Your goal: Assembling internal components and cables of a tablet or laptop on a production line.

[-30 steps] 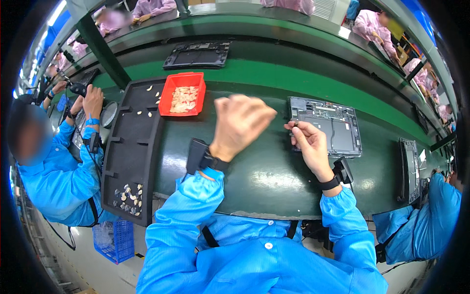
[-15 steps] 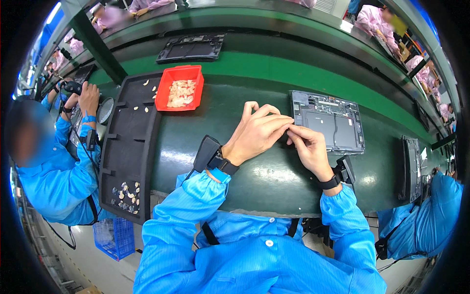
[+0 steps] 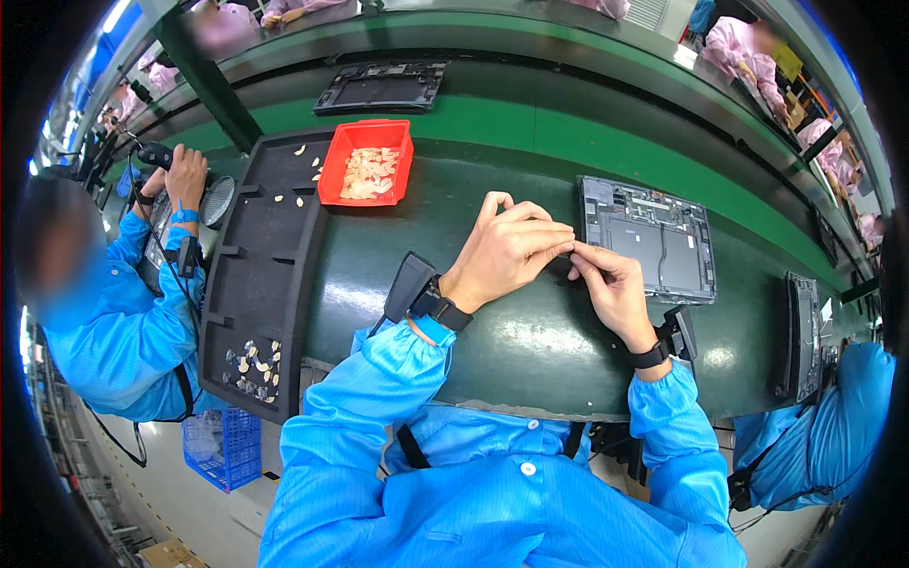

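Now both hands meet at the fingertips, well to the right of and nearer the wearer than the red bin (image 3: 401,163), which serves as the landmark for all places given. A second ago they were apart: the left hand (image 3: 507,248) was a blur off the bin's near right side, while the right hand (image 3: 617,292) pinched something tiny and dark. Half a second ago they had come together, and that pose has barely changed; the whole scene has slid slightly rightward in view, bin included. Thumbs and forefingers bunch at the meeting point, yet the fingers cover whatever may lie between them, so I cannot tell whether either hand grips anything. The opened laptop base (image 3: 653,254) lies flat on the green bench (image 3: 473,180), to the right of the bin and just beyond the right hand, its place on the bench the same as in both earlier frames.

As for containers, the bin holds a heap of small pale pieces (image 3: 369,174). Directly left of it, overlapped by its edge in view, is a long black tray (image 3: 254,248) with short divider tabs. A few pale bits are scattered in the tray's far end close to the bin; at its near end, farthest from the bin, pale and dark pieces (image 3: 256,367) lie mixed. Lower left of the bin, below bench level, a blue crate (image 3: 230,466) holds greyish contents too unclear to name.
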Demonstrator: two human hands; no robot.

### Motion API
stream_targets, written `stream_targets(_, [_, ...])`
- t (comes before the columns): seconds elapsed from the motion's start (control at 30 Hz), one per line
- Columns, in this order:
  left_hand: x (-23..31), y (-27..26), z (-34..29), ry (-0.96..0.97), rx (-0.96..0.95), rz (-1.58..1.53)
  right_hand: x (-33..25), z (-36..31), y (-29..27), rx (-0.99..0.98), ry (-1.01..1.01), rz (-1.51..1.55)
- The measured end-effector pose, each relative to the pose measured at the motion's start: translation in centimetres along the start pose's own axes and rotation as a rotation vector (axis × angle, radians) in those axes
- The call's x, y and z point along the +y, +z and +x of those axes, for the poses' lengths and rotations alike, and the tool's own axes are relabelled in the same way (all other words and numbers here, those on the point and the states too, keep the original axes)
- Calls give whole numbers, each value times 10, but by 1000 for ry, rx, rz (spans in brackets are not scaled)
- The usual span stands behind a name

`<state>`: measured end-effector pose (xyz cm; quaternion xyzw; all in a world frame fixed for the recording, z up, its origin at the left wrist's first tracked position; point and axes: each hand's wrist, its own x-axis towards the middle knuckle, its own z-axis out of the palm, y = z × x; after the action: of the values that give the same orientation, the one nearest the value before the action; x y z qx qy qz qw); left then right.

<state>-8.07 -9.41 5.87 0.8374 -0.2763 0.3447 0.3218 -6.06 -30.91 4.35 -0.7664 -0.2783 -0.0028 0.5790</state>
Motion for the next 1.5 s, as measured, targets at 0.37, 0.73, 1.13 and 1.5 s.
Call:
stream_targets(0.37, [-22,-52,18,-96,296,137,3,-2,0,9,43,51])
stream_targets(0.73, [-71,-108,-3,-350,540,841,-2,2,-2,24,121,194])
stream_targets(1.13, [30,9,8,-513,-69,-191,-18,1,-1,117,-290,-138])
stream_targets(1.5, [61,42,74,-385,-342,-232,6,19,-56,285,104,922])
